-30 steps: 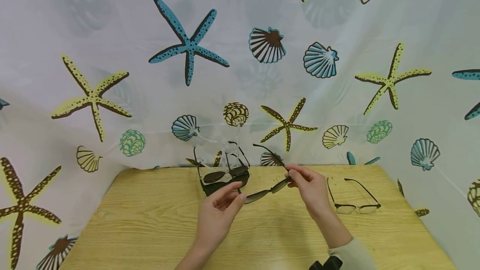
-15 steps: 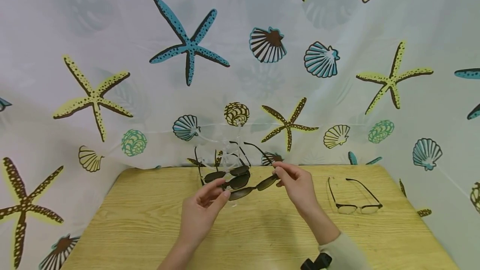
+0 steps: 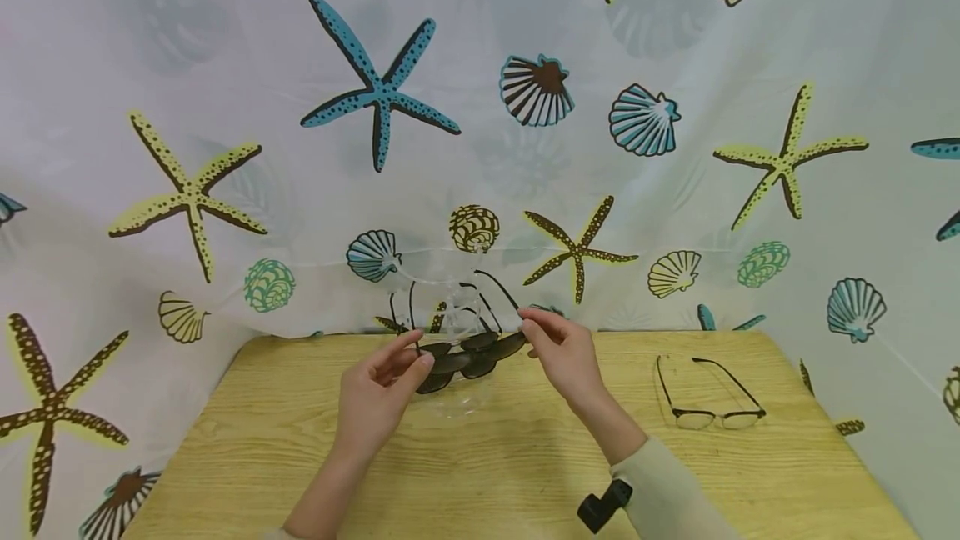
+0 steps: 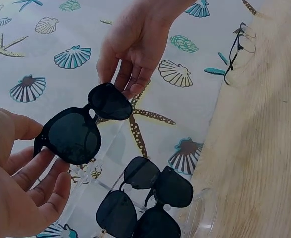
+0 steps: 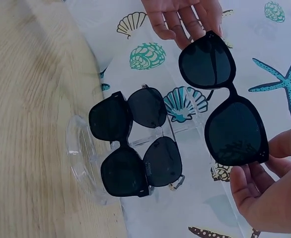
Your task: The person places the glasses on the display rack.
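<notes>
A pair of black sunglasses (image 5: 235,131) is held up by both hands, temples unfolded and pointing away. My left hand (image 3: 378,394) pinches the left end of the frame between thumb and fingers. At the opposite end, near the hinge, my right hand (image 3: 566,361) pinches the frame. Below and beside them, a clear plastic display stand (image 5: 78,148) carries two more pairs: black sunglasses (image 5: 123,171) on the lower level and thin-framed dark sunglasses (image 5: 163,161) above. In the head view the held pair overlaps those on the stand.
Dark half-rimmed eyeglasses (image 3: 716,417) rest on the right of the wooden table (image 3: 480,482), temples open. A white curtain (image 3: 420,182) printed with starfish and shells hangs behind the table and along its sides. A black device (image 3: 603,507) is strapped at the right wrist.
Both hands have carried the sunglasses leftward and slightly up, from right of the stand to in front of it. The stand and the eyeglasses on the table have stayed put.
</notes>
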`<state>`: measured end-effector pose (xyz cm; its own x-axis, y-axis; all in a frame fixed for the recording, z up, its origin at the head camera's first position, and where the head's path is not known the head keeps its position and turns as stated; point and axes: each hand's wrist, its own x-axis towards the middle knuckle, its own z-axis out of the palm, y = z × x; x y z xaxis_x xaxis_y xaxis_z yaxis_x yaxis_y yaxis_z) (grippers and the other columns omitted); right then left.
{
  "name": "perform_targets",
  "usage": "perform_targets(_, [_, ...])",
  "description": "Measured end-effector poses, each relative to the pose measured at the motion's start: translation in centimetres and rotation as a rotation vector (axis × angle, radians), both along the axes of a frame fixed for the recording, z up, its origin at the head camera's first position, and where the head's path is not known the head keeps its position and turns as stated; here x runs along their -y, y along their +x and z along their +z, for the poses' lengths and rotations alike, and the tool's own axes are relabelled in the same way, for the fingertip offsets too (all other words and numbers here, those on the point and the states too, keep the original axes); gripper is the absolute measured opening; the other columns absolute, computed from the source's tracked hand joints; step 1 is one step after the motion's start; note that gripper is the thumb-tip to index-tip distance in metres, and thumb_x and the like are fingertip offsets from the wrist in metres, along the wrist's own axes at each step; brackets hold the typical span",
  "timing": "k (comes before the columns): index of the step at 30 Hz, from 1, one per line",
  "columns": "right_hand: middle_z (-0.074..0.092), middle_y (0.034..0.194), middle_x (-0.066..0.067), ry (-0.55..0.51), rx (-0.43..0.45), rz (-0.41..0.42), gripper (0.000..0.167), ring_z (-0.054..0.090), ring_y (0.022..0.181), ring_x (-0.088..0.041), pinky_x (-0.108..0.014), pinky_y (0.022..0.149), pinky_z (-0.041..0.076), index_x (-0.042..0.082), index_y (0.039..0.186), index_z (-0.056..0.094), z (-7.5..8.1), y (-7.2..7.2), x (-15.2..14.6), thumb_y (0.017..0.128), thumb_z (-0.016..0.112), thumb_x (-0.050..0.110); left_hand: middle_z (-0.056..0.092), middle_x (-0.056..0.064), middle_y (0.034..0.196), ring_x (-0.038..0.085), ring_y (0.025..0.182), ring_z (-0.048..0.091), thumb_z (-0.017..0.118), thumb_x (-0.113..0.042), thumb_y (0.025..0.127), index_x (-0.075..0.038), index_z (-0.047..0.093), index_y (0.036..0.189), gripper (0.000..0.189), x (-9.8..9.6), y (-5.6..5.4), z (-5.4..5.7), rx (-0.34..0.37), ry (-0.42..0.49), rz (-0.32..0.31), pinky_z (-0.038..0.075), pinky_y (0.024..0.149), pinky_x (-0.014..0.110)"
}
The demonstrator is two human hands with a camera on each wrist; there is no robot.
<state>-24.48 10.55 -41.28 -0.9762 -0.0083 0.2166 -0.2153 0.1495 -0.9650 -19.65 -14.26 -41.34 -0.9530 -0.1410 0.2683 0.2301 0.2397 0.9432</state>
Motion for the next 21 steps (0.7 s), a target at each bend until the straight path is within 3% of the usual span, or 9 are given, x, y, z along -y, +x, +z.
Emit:
perform_targets(5, [0.074, 0.127, -0.018, 0.007, -0.016, -0.013, 0.029, 0.071, 0.097, -0.022, -0.027, 0.079, 0.060, 0.006, 0.131, 0.074, 0.2, -1.1, 1.0, 0.105, 0.066, 0.017, 0.079, 0.017, 0.106, 0.000, 0.088, 0.075, 0.078, -0.013, 0.097, -0.013, 0.075, 0.132, 0.036, 0.6, -1.1, 0.2, 0.000, 0.050, 0.008, 0.060, 0.079, 0.016])
perform_targets(9, [0.073, 0.130, -0.018, -0.004, -0.015, -0.016, 0.030, 0.071, 0.109, -0.034, -0.041, 0.088, 0.062, 0.005, 0.132, 0.074, 0.3, -2.0, 1.6, 0.106, 0.065, 0.017, 0.080, 0.011, 0.102, 0.006, 0.084, 0.078, 0.077, -0.009, 0.097, -0.009, 0.074, 0.132, 0.035, 0.9, -2.1, 0.2, -0.013, 0.106, 0.015, 0.062, 0.078, 0.020])
perform_targets(13, [0.072, 0.133, -0.017, -0.009, -0.004, -0.017, 0.030, 0.071, 0.110, -0.037, -0.047, 0.094, 0.061, 0.006, 0.133, 0.073, 0.6, -2.5, 2.0, 0.106, 0.064, 0.016, 0.080, 0.006, 0.098, 0.008, 0.082, 0.078, 0.076, -0.007, 0.097, -0.005, 0.073, 0.132, 0.036, 1.1, -3.0, 0.2, -0.025, 0.124, 0.015, 0.063, 0.078, 0.023])
perform_targets(21, [0.071, 0.133, -0.021, 0.001, -0.014, -0.028, 0.031, 0.076, 0.105, -0.036, -0.044, 0.093, 0.063, 0.002, 0.133, 0.072, 0.5, -4.0, 2.9, 0.107, 0.062, 0.016, 0.077, -0.006, 0.092, 0.007, 0.081, 0.077, 0.075, -0.007, 0.098, -0.004, 0.072, 0.134, 0.036, 1.8, -4.3, 0.3, -0.020, 0.144, 0.004, 0.064, 0.079, 0.024])
